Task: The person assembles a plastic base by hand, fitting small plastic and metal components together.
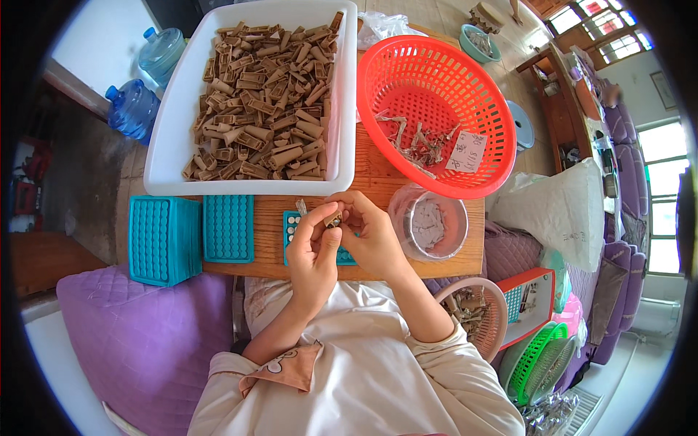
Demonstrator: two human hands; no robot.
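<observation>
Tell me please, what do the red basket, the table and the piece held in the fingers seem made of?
Red basket: likely plastic, smooth, with evenly moulded holes. Table: seemingly wood, lightly glossy, showing grain. Held piece: brownish, perhaps plastic; too covered to say.

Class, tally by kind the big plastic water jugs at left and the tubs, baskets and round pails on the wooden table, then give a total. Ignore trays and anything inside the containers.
Blue plastic water jugs: 2
White rectangular plastic tub: 1
Red perforated plastic basket: 1
Round whitish pail: 1
Total: 5
</observation>
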